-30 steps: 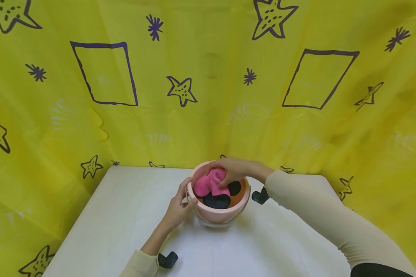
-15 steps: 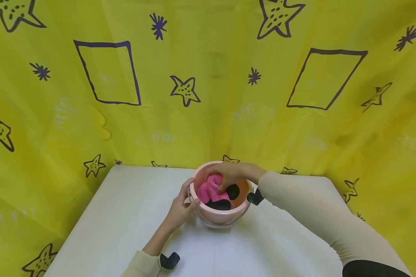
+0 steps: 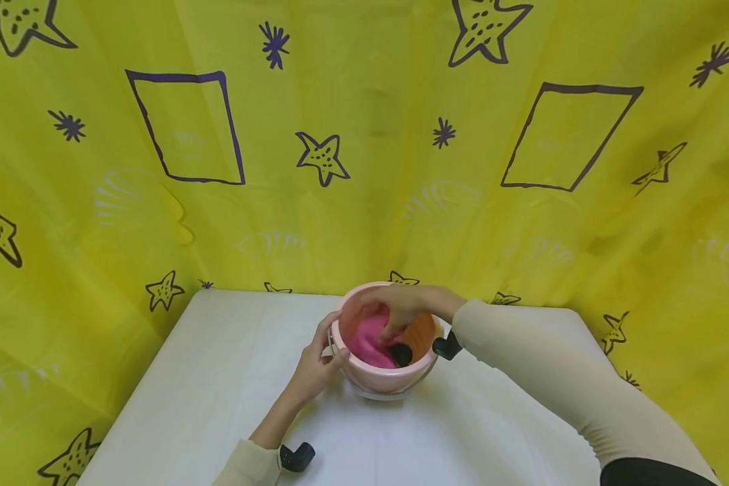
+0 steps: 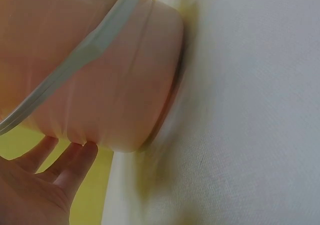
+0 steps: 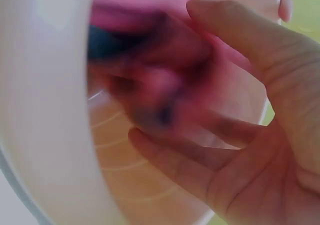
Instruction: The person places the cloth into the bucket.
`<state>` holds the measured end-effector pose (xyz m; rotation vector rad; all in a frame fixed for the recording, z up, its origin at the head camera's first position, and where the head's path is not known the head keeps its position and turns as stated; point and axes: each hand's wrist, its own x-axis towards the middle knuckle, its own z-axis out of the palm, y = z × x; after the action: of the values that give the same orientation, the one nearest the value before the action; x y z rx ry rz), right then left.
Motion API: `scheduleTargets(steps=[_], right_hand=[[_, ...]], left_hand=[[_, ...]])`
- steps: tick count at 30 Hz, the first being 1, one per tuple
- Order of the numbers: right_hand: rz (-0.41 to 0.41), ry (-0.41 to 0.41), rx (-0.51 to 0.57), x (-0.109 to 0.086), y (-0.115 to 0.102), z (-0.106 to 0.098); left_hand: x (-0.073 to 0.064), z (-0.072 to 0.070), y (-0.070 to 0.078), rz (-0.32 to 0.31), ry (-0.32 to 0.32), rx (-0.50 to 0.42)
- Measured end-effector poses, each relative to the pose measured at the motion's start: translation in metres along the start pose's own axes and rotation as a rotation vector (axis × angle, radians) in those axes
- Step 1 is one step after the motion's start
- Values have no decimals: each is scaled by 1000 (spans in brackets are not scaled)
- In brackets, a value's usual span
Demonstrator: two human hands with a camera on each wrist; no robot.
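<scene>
A pale pink bucket (image 3: 378,379) stands on the white table, its pale handle (image 4: 85,55) hanging down the outside. My left hand (image 3: 314,361) grips the bucket's left side, the thumb at the rim and fingertips against the outer wall. Inside lies a pink thing with rounded black parts (image 3: 370,343), blurred in the right wrist view. Over it, within the bucket's mouth, my right hand (image 3: 403,305) has its thumb and fingers spread apart. The bottom of the bucket is mostly hidden by the pink thing.
The white table (image 3: 237,364) carries the bucket near its far edge. Behind and to the sides hangs a yellow curtain (image 3: 364,223) with dark drawn stars and frames. A black wrist mount (image 3: 296,457) sits at the left wrist, another (image 3: 447,347) at the right.
The pink and black thing has sunk lower into the bucket, out of my right hand's grip, its black part shifting downward. The left hand keeps its hold.
</scene>
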<state>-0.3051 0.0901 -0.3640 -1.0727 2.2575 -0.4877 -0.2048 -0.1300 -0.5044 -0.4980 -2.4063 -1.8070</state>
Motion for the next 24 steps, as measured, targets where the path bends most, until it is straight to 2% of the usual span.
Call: scheduleTargets(steps=[6,13,20,24], right_hand=[[34,-23,17,-6,-1,-3],[-6,0,25,-13,1,-7],[39,94,5,-31,-3,-16],[31,144,31,-46,-2,-21]], left_hand=[[-1,0,1,-3,1,-5],[0,2,1,-2,1,-2],[-1,1,1,-2,1,-10],[-1,1,1,-1,2,-14]])
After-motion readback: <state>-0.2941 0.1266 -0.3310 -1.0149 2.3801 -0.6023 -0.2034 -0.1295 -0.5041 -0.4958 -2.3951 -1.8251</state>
